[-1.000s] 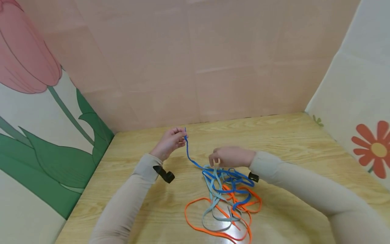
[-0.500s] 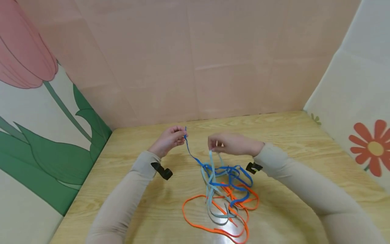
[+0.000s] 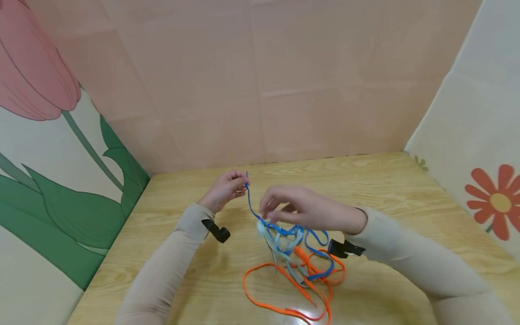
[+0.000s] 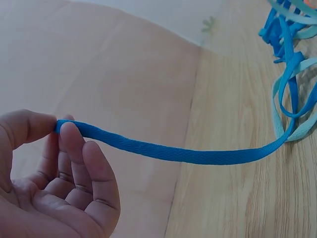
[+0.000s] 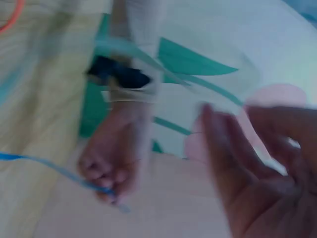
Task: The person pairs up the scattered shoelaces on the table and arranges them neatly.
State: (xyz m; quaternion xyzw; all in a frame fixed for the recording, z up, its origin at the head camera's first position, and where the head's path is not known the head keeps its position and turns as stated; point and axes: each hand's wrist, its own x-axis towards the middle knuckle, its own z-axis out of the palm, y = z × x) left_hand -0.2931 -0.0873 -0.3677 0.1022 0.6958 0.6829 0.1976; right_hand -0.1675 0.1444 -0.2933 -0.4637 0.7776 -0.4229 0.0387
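Note:
In the head view my left hand (image 3: 225, 189) pinches a blue shoelace (image 3: 249, 198) near one end, with a short tip standing above the fingers. The lace slopes down from there into a tangle on the table. In the left wrist view the pinched blue lace (image 4: 188, 156) stretches to the right. My right hand (image 3: 306, 207) hovers over the tangle, fingers loosely bent. Its fingertips (image 5: 208, 111) look apart in the blurred right wrist view. A pale mint shoelace (image 3: 262, 228) hangs blurred just below it; its loose end (image 5: 183, 83) appears in the air, apart from the fingers.
An orange shoelace (image 3: 248, 289) lies looped on the wooden table (image 3: 195, 289), partly under the blue and mint ones. A pink backdrop (image 3: 260, 90) rises behind the table. Floral panels stand on both sides. Each wrist wears a black camera strap (image 3: 217, 231).
My right hand lifted part of the mint lace, then moved left and nearer; the lace now swings loose below it. My left hand has kept its pinch on the blue lace almost unmoved.

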